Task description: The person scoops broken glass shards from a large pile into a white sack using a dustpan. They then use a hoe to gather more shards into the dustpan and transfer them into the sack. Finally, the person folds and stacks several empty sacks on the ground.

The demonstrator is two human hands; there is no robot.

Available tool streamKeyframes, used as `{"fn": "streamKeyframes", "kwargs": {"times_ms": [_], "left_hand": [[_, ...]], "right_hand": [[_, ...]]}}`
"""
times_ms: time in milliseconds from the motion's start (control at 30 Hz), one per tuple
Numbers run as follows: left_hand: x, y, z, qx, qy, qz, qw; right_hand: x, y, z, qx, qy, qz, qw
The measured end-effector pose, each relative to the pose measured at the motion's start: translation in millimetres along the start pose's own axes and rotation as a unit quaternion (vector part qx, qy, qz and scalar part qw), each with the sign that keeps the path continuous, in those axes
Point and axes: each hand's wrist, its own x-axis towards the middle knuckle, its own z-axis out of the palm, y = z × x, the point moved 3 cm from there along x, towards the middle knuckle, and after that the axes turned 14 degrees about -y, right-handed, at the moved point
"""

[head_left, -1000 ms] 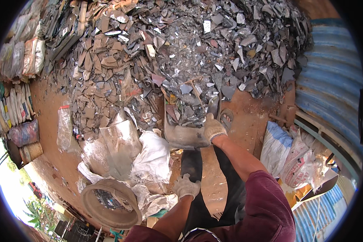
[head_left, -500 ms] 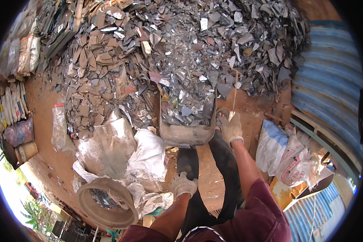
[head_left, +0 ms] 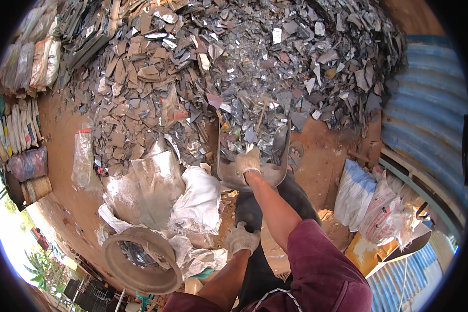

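Note:
My right hand, in a pale knit glove, is closed round the handle of a thin hooked rod. The rod reaches forward over a worn grey scoop-shaped container, its tip among the shards at the open far end. Broken shiny and dark shards lie in the container, which stands between my feet and the pile. My left hand, gloved too, rests over my left knee with nothing in it, its fingers laid on the trouser leg.
A large heap of broken flat shards fills the far side. White sacks and a round tub with shards lie to my left. On the right are more sacks and a blue corrugated sheet.
My right hand has swung left with the hooked rod, from beside my right foot to above the container. The left hand stays on the knee. The whole view has shifted slightly.

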Motion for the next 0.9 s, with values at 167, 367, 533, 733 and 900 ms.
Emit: {"fn": "streamKeyframes", "kwargs": {"times_ms": [167, 367, 533, 733, 900], "left_hand": [[1.1, -3.9, 5.5, -0.025, 0.003, 0.02, 0.999], [3.3, -10.4, 19.1, -0.037, 0.006, 0.005, 0.999], [9.3, -1.6, 26.1, -0.014, -0.001, 0.037, 0.999], [6.2, 3.4, 28.7, -0.014, -0.011, 0.033, 0.999], [11.0, -1.5, 33.9, -0.028, 0.008, 0.018, 0.999]], "right_hand": [[-101.9, 5.5, -58.3, 0.142, -0.103, 0.023, 0.984], [-8.8, -56.2, -158.7, -0.037, 0.174, -0.057, 0.982], [158.0, -16.9, -157.0, -0.099, 0.167, 0.121, 0.974], [113.0, -8.5, -118.9, -0.362, 0.026, 0.081, 0.928], [27.0, -31.2, -112.0, -0.299, 0.012, 0.013, 0.954]]}}
